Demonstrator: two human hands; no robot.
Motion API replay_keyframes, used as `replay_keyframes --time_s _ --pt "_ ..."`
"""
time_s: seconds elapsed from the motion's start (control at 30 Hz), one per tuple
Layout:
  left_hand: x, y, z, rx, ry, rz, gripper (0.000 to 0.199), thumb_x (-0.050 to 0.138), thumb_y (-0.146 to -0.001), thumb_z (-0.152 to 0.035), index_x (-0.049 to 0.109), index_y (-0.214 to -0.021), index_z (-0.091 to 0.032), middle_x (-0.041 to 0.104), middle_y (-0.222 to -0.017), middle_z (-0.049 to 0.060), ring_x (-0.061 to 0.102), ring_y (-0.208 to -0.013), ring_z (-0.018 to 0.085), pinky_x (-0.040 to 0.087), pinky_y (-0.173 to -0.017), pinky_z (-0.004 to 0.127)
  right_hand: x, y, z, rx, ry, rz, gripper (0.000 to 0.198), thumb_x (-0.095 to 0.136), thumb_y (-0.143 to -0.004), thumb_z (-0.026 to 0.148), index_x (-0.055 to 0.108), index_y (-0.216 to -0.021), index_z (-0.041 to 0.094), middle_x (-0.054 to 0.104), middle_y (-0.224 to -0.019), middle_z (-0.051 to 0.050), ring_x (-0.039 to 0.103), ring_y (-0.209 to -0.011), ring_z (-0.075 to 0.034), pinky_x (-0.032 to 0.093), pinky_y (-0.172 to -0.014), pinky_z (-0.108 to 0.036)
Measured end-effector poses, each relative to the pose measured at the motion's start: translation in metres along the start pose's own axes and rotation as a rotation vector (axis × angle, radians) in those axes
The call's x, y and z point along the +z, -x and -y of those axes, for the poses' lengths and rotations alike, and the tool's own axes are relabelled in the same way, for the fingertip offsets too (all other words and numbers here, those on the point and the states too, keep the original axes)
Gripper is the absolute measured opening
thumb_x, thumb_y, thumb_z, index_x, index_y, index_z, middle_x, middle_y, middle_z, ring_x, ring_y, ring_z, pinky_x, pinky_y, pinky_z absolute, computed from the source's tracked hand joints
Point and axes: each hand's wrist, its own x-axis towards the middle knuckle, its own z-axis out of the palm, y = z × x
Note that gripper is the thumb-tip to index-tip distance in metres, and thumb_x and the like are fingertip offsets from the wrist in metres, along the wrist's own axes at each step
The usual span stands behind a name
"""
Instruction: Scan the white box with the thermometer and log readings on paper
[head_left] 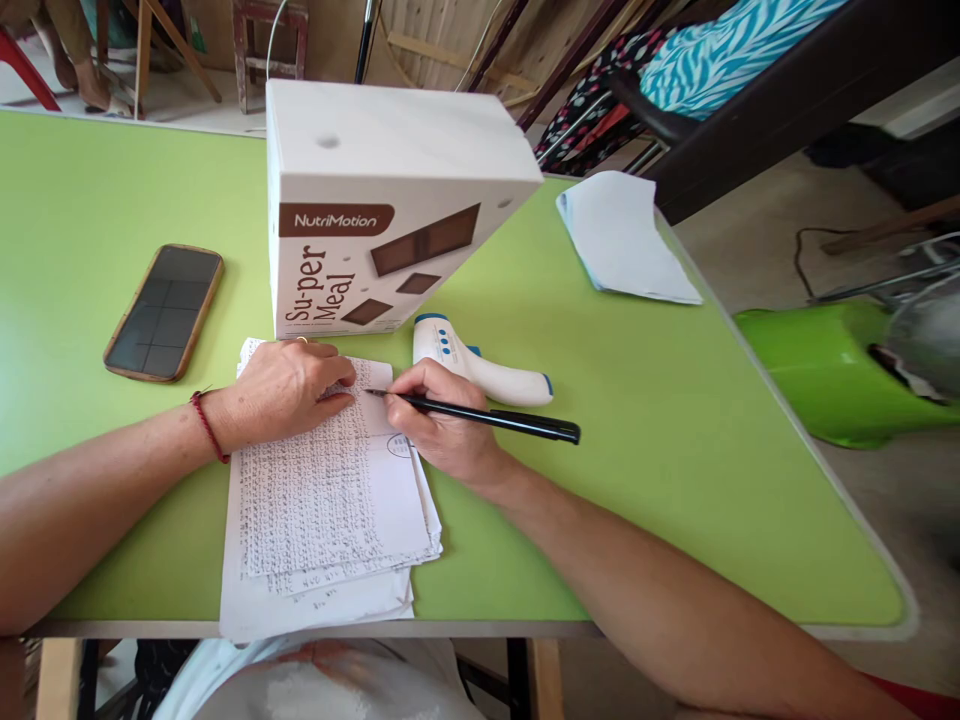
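Observation:
A stack of handwritten paper sheets (315, 510) lies near the table's front edge, its top page filled with dense rows of small writing. My left hand (281, 390) rests on the upper part of the stack, fingers curled in and pressing on the page. In my right hand (450, 420) is a slim black pen (510, 418), gripped close to its tip, which points left at the upper right of the page. Just beyond that hand lies a white and blue infrared thermometer (480, 365). The tops of the sheets are partly hidden under my left hand.
A white NutriMotion box (405, 135) stands upright behind the papers on the green table (645, 450). Left of it lies a smartphone (165, 312). Folded papers (626, 235) sit at the right edge. A green bin (825, 370) stands on the floor beyond.

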Motion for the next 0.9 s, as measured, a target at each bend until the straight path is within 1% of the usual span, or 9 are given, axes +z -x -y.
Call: replay_keyframes --time_s 0.23,0.4,0.63,0.9 --pt "0.0019 0.0006 0.0023 0.005 0.001 -0.014 0.007 0.063 -0.084 -0.023 0.068 -0.086 -0.018 0.067 -0.079 0.002 0.063 -0.069 0.017 0.030 -0.049 0.026 0.0004 0.0003 0.0008 0.020 0.012 -0.008 0.010 0.054 -0.075 0.018 0.046 -0.069 0.022 0.051 -0.053 0.006 0.044 -0.044 -0.008 0.036 -0.043 -0.023" --pt "0.0011 0.0008 0.0022 0.006 0.004 -0.003 0.008 0.063 -0.085 -0.024 0.068 -0.087 -0.017 0.068 -0.080 0.002 0.063 -0.069 0.017 0.032 -0.049 0.026 0.0009 0.0002 0.0001 -0.003 0.003 -0.020 0.012 0.054 -0.075 0.018 0.046 -0.067 0.022 0.050 -0.052 0.006 0.042 -0.043 -0.007 0.035 -0.043 -0.022" --pt "0.0005 0.0000 0.0017 -0.001 -0.004 0.004 0.009 0.064 -0.086 -0.025 0.069 -0.088 -0.018 0.068 -0.081 0.002 0.063 -0.070 0.017 0.031 -0.049 0.026 0.0011 0.0004 -0.0002 -0.007 0.027 -0.021 0.011 0.053 -0.075 0.017 0.046 -0.068 0.022 0.050 -0.053 0.006 0.043 -0.043 -0.007 0.036 -0.044 -0.023" --pt "-0.0005 0.0005 0.0010 -0.005 0.003 0.010 0.009 0.063 -0.086 -0.024 0.068 -0.087 -0.018 0.068 -0.081 0.002 0.063 -0.070 0.017 0.028 -0.049 0.026 -0.0005 0.0001 0.0004 -0.015 0.016 -0.018 0.012 0.053 -0.075 0.018 0.046 -0.066 0.022 0.049 -0.052 0.006 0.041 -0.042 -0.007 0.034 -0.042 -0.022"
